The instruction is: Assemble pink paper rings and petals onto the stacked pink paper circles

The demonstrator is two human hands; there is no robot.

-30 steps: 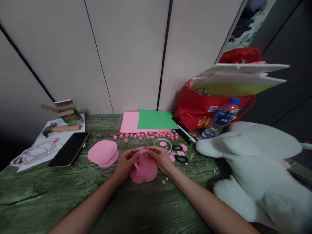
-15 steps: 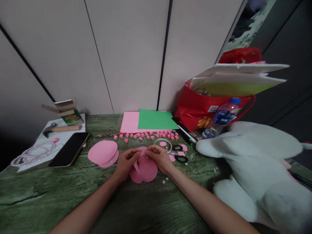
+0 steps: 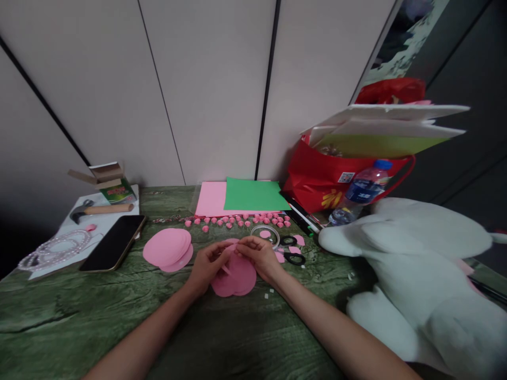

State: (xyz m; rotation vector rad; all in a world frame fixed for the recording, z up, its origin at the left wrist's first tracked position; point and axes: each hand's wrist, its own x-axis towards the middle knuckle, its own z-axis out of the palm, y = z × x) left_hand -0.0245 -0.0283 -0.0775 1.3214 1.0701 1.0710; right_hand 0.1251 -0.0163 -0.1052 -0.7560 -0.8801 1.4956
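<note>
Both hands are at the middle of the table, with fingertips pinched close together. My left hand (image 3: 206,264) is closed on a pink paper strip (image 3: 225,268), part of which hangs below the fingers. Its other end is between the thumb and fingers of my right hand (image 3: 259,256); the fingers hide most of the strip. Directly beneath lie round pink paper pieces (image 3: 241,279), overlapping on the table. Left of my hands sits a pile of pink paper circles (image 3: 168,248). Small rolled pink paper roses (image 3: 232,220) stand in a row beyond them.
Scissors (image 3: 295,257), a tape roll (image 3: 269,230) and paper scraps lie right of my hands. Green paper (image 3: 253,195) lies behind. A white plush toy (image 3: 415,264), bottle (image 3: 356,195) and red bag (image 3: 309,174) fill the right. A phone (image 3: 113,244) and hammer (image 3: 106,209) lie left.
My left hand has turned slightly and closed in toward the right hand. Less of the hanging paper strip shows. The surrounding things have stayed in place.
</note>
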